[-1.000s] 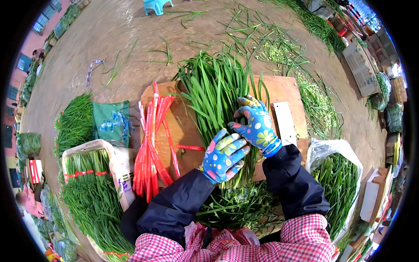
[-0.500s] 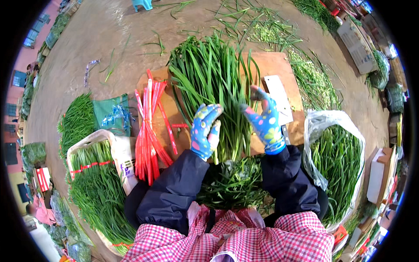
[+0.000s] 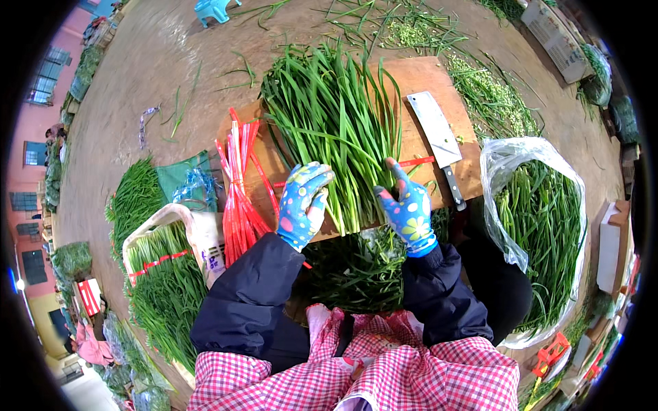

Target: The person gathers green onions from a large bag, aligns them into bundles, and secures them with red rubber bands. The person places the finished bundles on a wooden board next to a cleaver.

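Observation:
A thick bunch of long green chives (image 3: 336, 116) lies on a wooden board (image 3: 428, 75), pale stalk ends toward me. A red tie strip (image 3: 417, 162) sticks out from under its right side. At the left of the stalk ends is my left hand (image 3: 301, 205), in a blue flowered glove, with fingers bent and thumb apart. My right hand (image 3: 409, 214), in a matching glove, is by the right side of the stalks, index finger and thumb apart. Neither hand visibly grips anything. A cleaver (image 3: 437, 130) with a black handle rests at the board's right.
A bundle of red strips (image 3: 240, 185) lies at the board's left. Chives fill a white sack (image 3: 212, 240) at left and a clear plastic bag (image 3: 582, 205) at right. Loose greens (image 3: 363, 274) lie below the board. Trimmings (image 3: 486, 96) and a blue stool (image 3: 214, 9) are farther off.
My right hand has come down toward the stalk ends, and my left hand has shifted slightly left and down. A red strip end now shows right of the bunch. The view has shifted slightly.

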Demonstrator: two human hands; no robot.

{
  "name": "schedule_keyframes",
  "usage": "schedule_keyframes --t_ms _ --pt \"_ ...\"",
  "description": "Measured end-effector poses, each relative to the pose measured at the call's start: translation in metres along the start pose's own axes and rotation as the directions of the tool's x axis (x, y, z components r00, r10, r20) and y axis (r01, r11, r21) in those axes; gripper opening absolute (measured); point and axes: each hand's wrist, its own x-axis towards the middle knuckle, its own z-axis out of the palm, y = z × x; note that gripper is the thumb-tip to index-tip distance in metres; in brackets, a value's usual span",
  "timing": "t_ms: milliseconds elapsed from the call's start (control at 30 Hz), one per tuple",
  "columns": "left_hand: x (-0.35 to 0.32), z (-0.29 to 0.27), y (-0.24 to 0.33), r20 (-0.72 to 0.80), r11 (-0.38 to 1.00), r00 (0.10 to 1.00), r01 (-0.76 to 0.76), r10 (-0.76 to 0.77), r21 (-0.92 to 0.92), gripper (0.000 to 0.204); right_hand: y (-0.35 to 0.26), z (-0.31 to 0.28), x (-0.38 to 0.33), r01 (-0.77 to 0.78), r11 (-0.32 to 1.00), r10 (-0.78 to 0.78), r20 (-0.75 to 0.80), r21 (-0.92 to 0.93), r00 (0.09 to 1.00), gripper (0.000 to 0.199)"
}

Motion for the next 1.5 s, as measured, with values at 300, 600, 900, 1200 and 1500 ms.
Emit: schedule_keyframes --t_ms 300,600,900,1200,1500 --pt "-0.001 0.010 -0.002 0.024 0.999 1.000 0.012 -0.013 0.031 0.034 -0.029 -0.033 0.003 0.181 0.974 -0.203 -0.179 -0.134 0.963 0.047" --pt "-0.002 0.010 0.001 0.067 0.999 0.998 0.002 -0.005 0.052 0.032 -0.057 0.022 -0.001 0.179 0.926 -0.124 0.180 -0.332 0.976 0.023" --pt "-0.014 0.016 0.000 0.286 0.955 0.951 0.031 -0.120 0.296 0.044 -0.049 0.018 -0.009 0.186 0.976 -0.183 0.030 -0.116 0.983 0.014" --pt "-0.020 0.022 -0.005 0.328 0.919 0.940 -0.040 -0.099 0.393 0.044 -0.044 0.008 -0.029 0.467 0.884 -0.458 0.165 -0.015 0.873 0.017" --pt "-0.014 0.020 0.007 0.326 0.952 0.942 -0.023 -0.082 0.306 0.042 -0.062 -0.073 -0.100 0.141 0.765 -0.644 0.740 0.629 0.193 0.025"
